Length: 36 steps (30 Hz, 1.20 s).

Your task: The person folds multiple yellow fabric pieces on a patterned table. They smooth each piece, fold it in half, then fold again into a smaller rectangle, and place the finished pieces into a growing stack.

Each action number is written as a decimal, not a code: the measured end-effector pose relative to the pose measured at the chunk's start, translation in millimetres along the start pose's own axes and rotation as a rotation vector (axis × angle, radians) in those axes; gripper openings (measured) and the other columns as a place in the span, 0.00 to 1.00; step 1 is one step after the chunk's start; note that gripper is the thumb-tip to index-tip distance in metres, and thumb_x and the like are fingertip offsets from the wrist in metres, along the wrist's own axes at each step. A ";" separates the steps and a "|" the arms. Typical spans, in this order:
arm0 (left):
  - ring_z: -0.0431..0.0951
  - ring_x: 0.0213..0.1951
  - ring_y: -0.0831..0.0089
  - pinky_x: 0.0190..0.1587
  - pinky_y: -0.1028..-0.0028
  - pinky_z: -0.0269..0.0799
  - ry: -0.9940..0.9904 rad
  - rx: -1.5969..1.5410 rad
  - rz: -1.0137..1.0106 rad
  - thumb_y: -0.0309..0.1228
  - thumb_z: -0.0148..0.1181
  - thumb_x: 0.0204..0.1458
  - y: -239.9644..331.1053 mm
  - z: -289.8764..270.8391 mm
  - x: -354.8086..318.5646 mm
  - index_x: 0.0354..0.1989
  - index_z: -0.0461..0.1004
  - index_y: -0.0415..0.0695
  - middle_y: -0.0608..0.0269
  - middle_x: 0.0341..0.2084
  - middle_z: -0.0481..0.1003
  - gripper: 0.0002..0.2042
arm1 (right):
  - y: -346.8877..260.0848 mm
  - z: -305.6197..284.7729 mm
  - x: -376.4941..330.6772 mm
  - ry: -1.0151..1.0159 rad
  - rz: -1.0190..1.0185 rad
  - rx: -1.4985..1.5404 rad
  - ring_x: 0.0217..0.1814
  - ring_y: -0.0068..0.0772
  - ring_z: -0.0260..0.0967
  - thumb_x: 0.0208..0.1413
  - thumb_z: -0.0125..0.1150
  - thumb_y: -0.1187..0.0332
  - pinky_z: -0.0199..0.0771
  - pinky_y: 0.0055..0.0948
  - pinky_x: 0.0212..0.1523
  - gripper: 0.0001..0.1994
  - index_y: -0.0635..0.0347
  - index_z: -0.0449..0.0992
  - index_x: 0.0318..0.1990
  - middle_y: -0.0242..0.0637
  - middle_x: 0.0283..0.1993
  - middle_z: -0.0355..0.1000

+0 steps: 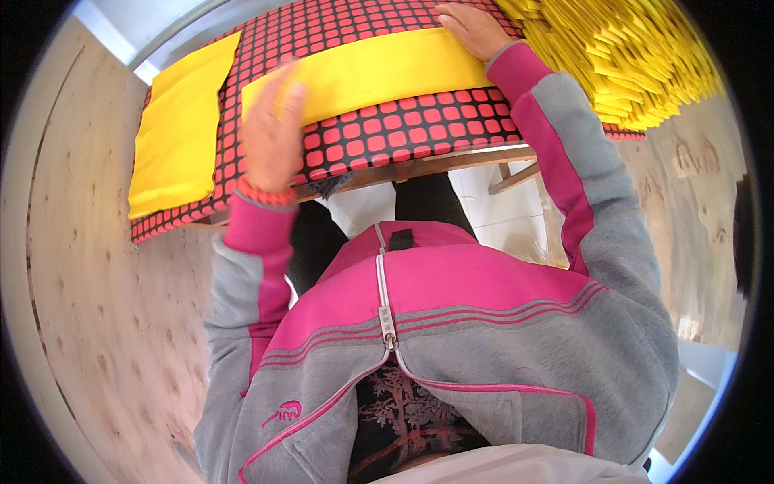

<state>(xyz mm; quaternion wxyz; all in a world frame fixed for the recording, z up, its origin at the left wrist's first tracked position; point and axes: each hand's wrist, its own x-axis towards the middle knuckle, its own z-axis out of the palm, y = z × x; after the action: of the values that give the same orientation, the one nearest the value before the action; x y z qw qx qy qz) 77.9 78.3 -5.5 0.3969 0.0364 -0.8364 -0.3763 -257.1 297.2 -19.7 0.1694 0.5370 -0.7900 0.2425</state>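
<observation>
A long, flat strip of yellow fabric-like material [387,68] lies across the table in front of me. My left hand [274,133] is over its left end, with the thumb apart and the fingers stretched out, slightly blurred by motion. At the strip's right end, my right hand [477,32] rests with its fingers extended along the far corner. Neither hand grips anything that I can see. A wider yellow piece [181,129] lies flat to the left of my left hand, apart from the strip.
A red-and-black patterned cover [387,129] drapes the table. A tall heap of folded yellow pieces [629,56] fills its right end, overhanging the edge. A wooden panel [97,266] stands at the left, and another wooden surface [685,202] is at the right.
</observation>
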 end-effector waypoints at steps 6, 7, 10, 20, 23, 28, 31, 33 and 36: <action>0.75 0.60 0.62 0.63 0.66 0.69 -0.806 -0.882 -0.824 0.36 0.49 0.69 60.3 24.4 -81.1 0.62 0.68 0.36 0.47 0.57 0.75 0.19 | -43.8 -23.1 -25.2 -0.193 0.141 -0.063 0.51 0.48 0.75 0.66 0.52 0.54 0.73 0.42 0.51 0.18 0.60 0.76 0.48 0.45 0.47 0.77; 0.75 0.60 0.61 0.63 0.66 0.69 -0.733 -0.949 -0.879 0.37 0.48 0.70 57.9 26.8 -86.0 0.63 0.67 0.36 0.47 0.58 0.74 0.21 | -56.4 -33.8 -37.5 -0.183 0.176 -0.026 0.49 0.49 0.75 0.65 0.52 0.52 0.73 0.44 0.48 0.18 0.59 0.76 0.46 0.45 0.45 0.77; 0.75 0.61 0.60 0.63 0.66 0.70 -0.541 -1.078 -1.017 0.43 0.45 0.70 50.2 31.6 -92.5 0.66 0.63 0.35 0.47 0.60 0.72 0.25 | -104.2 -62.3 -80.7 -0.209 0.173 0.195 0.36 0.41 0.76 0.63 0.60 0.57 0.75 0.37 0.38 0.16 0.63 0.75 0.45 0.44 0.36 0.77; 0.72 0.63 0.62 0.65 0.62 0.68 -0.193 -1.379 -1.022 0.33 0.56 0.65 61.1 12.5 -99.2 0.68 0.61 0.38 0.55 0.63 0.70 0.25 | -193.6 -68.8 -91.5 -0.652 0.562 0.897 0.33 0.17 0.71 0.68 0.56 0.54 0.73 0.19 0.34 0.17 0.62 0.75 0.41 0.31 0.34 0.72; 0.72 0.63 0.63 0.66 0.63 0.67 -0.328 -1.379 -0.986 0.31 0.56 0.65 62.2 -7.0 -97.6 0.68 0.61 0.37 0.54 0.63 0.70 0.25 | -208.3 -49.0 -75.2 -0.681 0.738 1.538 0.50 0.24 0.76 0.71 0.50 0.54 0.77 0.25 0.51 0.22 0.63 0.72 0.59 0.34 0.51 0.77; 0.75 0.60 0.64 0.63 0.64 0.71 -0.560 -1.218 -0.866 0.29 0.58 0.63 64.3 -13.3 -78.2 0.66 0.63 0.36 0.55 0.61 0.72 0.24 | -208.4 -13.6 -18.6 -0.645 0.746 1.753 0.58 0.39 0.75 0.69 0.53 0.55 0.76 0.37 0.60 0.26 0.65 0.66 0.66 0.45 0.61 0.73; 0.77 0.57 0.65 0.60 0.66 0.74 -0.569 -0.992 -0.769 0.28 0.61 0.62 59.8 -23.1 -47.6 0.65 0.65 0.36 0.55 0.58 0.74 0.24 | -205.6 -19.1 18.1 -0.511 0.487 1.752 0.61 0.41 0.73 0.68 0.55 0.59 0.74 0.39 0.63 0.25 0.68 0.66 0.65 0.47 0.62 0.72; 0.78 0.55 0.67 0.59 0.67 0.75 -0.546 -0.760 -0.602 0.29 0.62 0.61 54.2 -37.5 -16.7 0.64 0.67 0.36 0.57 0.57 0.75 0.24 | -207.1 -42.6 44.2 -0.334 0.126 1.808 0.66 0.45 0.69 0.66 0.59 0.61 0.72 0.42 0.65 0.27 0.70 0.65 0.65 0.51 0.64 0.69; 0.79 0.54 0.69 0.58 0.69 0.75 -0.431 -0.512 -0.338 0.30 0.63 0.61 49.4 -53.0 36.0 0.62 0.70 0.38 0.60 0.54 0.77 0.22 | -210.7 -95.1 81.3 -0.208 -0.101 1.605 0.60 0.39 0.74 0.70 0.52 0.64 0.78 0.40 0.60 0.23 0.69 0.63 0.66 0.46 0.62 0.72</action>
<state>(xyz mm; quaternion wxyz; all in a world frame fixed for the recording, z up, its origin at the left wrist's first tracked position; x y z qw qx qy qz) 101.7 68.8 71.1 0.1402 -0.0066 -0.7617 -0.6326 -90.1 224.3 144.1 -0.3309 0.5496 -0.3621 0.6763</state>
